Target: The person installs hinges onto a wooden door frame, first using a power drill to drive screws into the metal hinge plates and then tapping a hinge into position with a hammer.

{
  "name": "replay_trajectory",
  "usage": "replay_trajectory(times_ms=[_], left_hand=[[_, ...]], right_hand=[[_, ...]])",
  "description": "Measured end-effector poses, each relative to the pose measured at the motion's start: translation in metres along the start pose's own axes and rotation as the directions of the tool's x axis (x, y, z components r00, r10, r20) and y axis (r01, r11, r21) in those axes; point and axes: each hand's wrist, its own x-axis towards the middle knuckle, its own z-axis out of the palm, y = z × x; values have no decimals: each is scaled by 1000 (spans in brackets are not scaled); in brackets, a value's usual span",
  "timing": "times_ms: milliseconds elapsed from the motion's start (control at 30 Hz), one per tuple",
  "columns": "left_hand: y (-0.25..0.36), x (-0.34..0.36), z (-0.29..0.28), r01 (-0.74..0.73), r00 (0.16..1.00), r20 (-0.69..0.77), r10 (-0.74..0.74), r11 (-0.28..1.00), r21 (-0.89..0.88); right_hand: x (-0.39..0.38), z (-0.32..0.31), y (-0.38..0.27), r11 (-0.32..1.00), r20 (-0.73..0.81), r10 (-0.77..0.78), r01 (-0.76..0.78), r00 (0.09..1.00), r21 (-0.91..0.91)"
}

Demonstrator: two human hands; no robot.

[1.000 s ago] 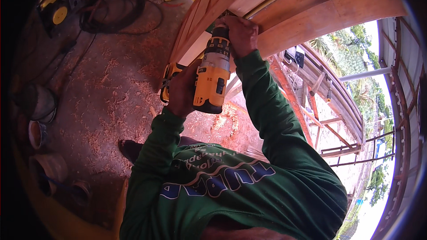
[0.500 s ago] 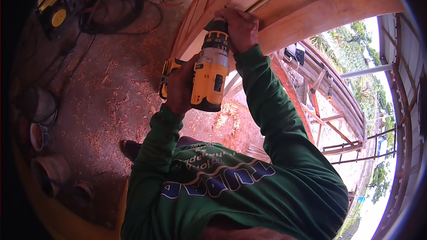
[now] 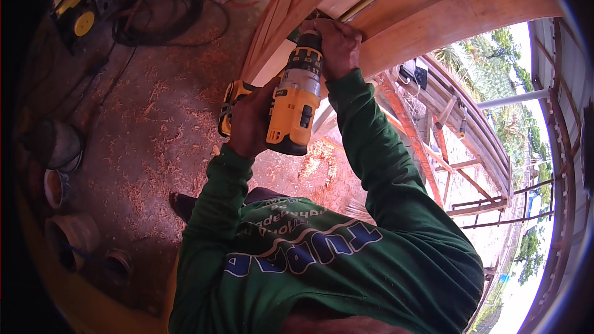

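A yellow and black cordless drill [image 3: 294, 99] is held in my left hand [image 3: 252, 120], whose fingers wrap round its grip. Its black chuck points away from me, toward the reddish-brown wooden piece [image 3: 455, 18] at the top. My right hand [image 3: 337, 43] is closed at the chuck's front end, right beside the wood. Its fingertips are partly hidden, and whatever they pinch cannot be made out. The drill bit does not show either. A pale wooden edge [image 3: 269, 71] lies just behind the drill.
Wood shavings [image 3: 167, 142] litter the floor. A coiled black hose [image 3: 158, 15] and a yellow-black machine [image 3: 83, 15] lie at the far left, with several buckets [image 3: 71, 238] nearer. On the right, stacked planks [image 3: 473, 124] rest on a wooden frame, a screwdriver-like tool [image 3: 463, 125] among them.
The drill's front end has shifted slightly right and nearer, along with small movement of my right fingers. My left hand keeps its hold on the grip.
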Motion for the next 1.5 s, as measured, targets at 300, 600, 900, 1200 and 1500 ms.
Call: replay_trajectory(times_ms=[300, 600, 900, 1200, 1500], left_hand=[[19, 10, -4, 2, 1000, 23, -2, 1000, -5], [9, 9, 8, 16, 1000, -15, -17, 997, -78], [2, 12, 4, 9, 1000, -10, -10, 992, -123], [12, 16, -3, 23, 999, 34, -21, 998, -66], [16, 15, -5, 95, 995, 63, -79, 948, -303]], right_hand=[[4, -5, 0, 997, 17, 60, -59, 998, -59], [11, -5, -6, 979, -31, 180, -176, 983, 105], [13, -2, -3, 995, -47, 94, -95, 994, -23], [11, -5, -5, 996, -39, 49, -52, 998, -79], [13, -3, -6, 953, -9, 254, -248, 967, 172]])
